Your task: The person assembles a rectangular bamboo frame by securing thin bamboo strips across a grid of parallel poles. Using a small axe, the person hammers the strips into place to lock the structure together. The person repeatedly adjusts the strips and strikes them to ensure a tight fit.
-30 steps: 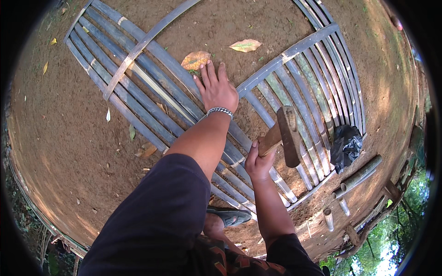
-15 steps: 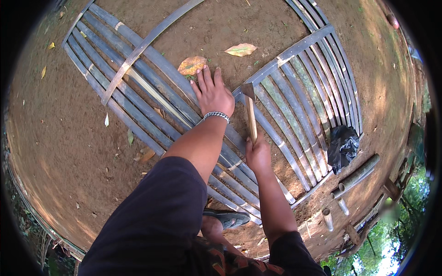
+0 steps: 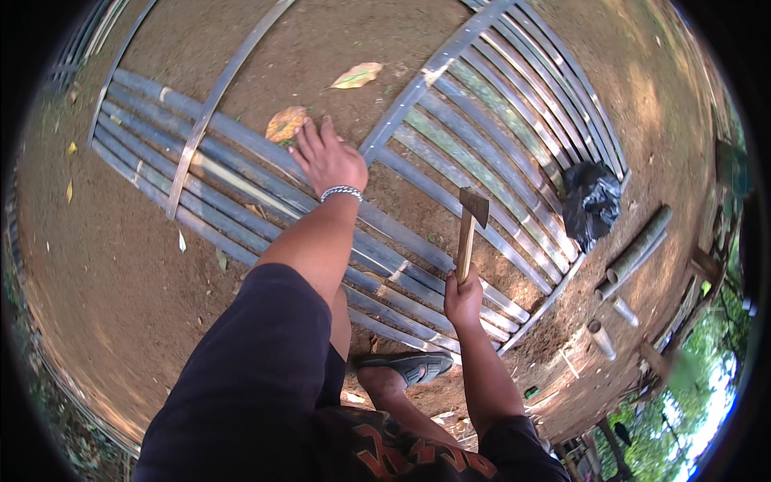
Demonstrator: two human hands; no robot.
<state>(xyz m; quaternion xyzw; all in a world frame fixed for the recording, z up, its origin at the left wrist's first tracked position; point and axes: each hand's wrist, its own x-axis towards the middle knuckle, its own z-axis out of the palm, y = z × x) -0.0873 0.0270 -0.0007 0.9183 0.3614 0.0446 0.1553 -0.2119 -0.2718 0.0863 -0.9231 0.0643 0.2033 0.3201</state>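
Observation:
My left hand [image 3: 331, 165] rests with fingers spread over a dark bamboo slat [image 3: 245, 140] of a frame on the ground. It lies beside the near end of a dark crosspiece [image 3: 418, 87] dotted with small nail heads. A chain bracelet circles that wrist. My right hand [image 3: 463, 300] is wrapped round the pale wooden handle of a hatchet [image 3: 475, 206]. The dark metal head points up and away, above the slats and apart from the crosspiece. Beneath my left palm, the contact is hidden.
A black plastic bag [image 3: 590, 205] sits on the right end of the slats. Cut bamboo tubes [image 3: 640, 245] lie beyond it on the brown soil. A second crosspiece [image 3: 197, 132] spans the left slats. Dry leaves [image 3: 357, 75] lie between. My sandalled foot [image 3: 405, 368] stands near the lower edge.
The hatchet has moved right and back from the crosspiece's end beside my left hand. My left hand stays by that end, fingers spread. The whole view has shifted.

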